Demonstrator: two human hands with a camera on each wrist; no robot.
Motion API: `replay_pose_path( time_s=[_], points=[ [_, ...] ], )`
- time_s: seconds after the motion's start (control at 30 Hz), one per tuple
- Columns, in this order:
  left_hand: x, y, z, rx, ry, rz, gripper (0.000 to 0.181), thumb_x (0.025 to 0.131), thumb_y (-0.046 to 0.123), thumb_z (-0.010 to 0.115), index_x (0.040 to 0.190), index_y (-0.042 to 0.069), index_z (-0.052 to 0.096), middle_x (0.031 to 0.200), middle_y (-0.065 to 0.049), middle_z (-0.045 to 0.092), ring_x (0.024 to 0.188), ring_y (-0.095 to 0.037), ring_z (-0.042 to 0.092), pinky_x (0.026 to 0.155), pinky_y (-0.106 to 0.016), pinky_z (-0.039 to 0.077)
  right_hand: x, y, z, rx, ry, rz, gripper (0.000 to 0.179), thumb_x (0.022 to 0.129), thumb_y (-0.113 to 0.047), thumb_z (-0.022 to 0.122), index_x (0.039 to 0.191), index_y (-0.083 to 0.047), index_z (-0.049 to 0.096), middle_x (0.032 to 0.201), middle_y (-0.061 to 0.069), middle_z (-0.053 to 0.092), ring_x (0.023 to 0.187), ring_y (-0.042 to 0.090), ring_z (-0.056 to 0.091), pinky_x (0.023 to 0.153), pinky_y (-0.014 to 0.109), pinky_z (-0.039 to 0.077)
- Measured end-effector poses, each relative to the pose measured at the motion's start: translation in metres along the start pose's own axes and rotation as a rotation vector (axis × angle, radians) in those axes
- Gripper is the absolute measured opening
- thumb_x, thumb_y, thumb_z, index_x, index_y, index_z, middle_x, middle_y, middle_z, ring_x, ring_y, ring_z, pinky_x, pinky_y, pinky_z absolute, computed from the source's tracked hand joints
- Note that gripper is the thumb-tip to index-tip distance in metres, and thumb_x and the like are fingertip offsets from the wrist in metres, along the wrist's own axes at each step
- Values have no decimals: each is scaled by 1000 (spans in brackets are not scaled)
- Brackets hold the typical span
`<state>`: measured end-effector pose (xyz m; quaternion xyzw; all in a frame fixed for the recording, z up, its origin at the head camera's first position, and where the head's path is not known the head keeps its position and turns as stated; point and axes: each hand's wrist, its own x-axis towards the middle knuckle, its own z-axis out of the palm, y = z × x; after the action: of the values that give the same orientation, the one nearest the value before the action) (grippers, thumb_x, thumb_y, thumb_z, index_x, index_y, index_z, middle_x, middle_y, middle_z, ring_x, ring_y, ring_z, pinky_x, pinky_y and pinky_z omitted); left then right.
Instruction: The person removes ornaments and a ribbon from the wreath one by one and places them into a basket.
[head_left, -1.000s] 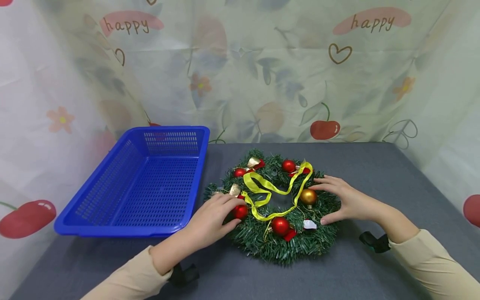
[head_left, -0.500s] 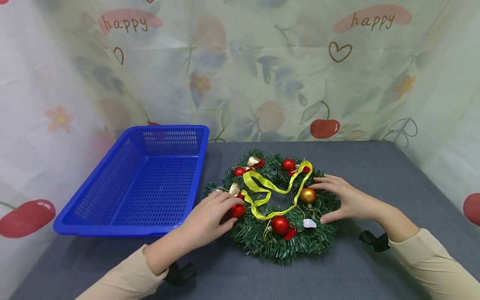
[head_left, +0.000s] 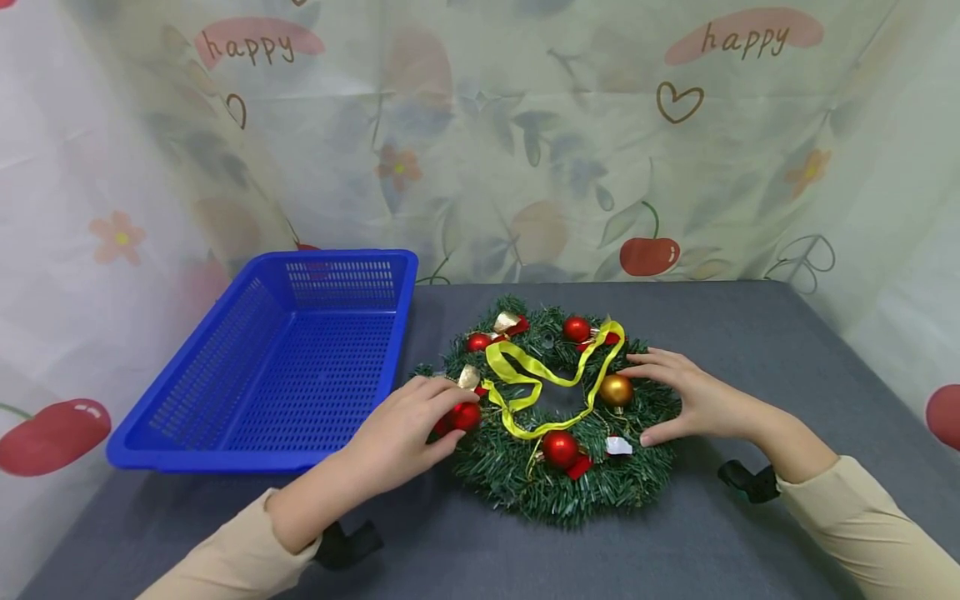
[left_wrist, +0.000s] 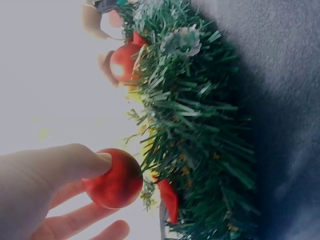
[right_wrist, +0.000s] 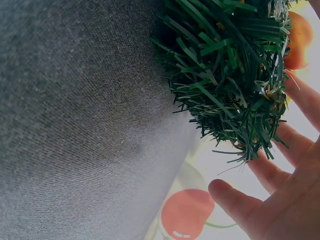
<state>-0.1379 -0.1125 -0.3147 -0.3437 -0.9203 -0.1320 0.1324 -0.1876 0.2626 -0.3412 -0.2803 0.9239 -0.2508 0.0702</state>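
Note:
A round green tinsel wreath [head_left: 570, 496] lies on the table, dressed with red balls, a gold ball [head_left: 617, 390], red bows and a looped yellow ribbon [head_left: 525, 367]. At its left side my left hand [head_left: 397, 429] pinches a shiny red Christmas ball [head_left: 466, 416]. In the left wrist view the thumb presses on this red ball [left_wrist: 116, 180], with the fingers behind it, just off the tinsel. My right hand [head_left: 693, 402] rests at the wreath's right edge, fingers spread near the gold ball. The right wrist view shows that right hand [right_wrist: 285, 180] close against the tinsel.
A blue plastic basket [head_left: 397, 350] with slotted walls stands left of the wreath, its inside bare. The dark grey tablecloth [head_left: 570, 567] reaches back to a printed curtain [head_left: 480, 150].
My left hand has drawn the red ball a short way left, away from the yellow ribbon. The right hand and the wreath stay nearly where they were.

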Motion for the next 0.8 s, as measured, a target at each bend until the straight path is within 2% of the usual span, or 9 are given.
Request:
replay_pose_path(
  time_s=[0.4,0.8],
  points=[
    [2,-2,-16,-24,36,4,38,80,20,74,116,14,63,105,0,65,92,-16,58,76,-31,51,0,2,2,-8,11,-14,76,69,-41,80,132,-11,50,145,20,36,135,51,18,96,73,23],
    [7,-9,-47,-67,109,-10,38,80,17,73,116,12,62,109,-2,65,101,-19,60,83,-34,52,-1,4,4,-9,13,-19,76,69,-41,80,132,-12,50,145,19,36,135,51,17,96,73,23]
  ],
)
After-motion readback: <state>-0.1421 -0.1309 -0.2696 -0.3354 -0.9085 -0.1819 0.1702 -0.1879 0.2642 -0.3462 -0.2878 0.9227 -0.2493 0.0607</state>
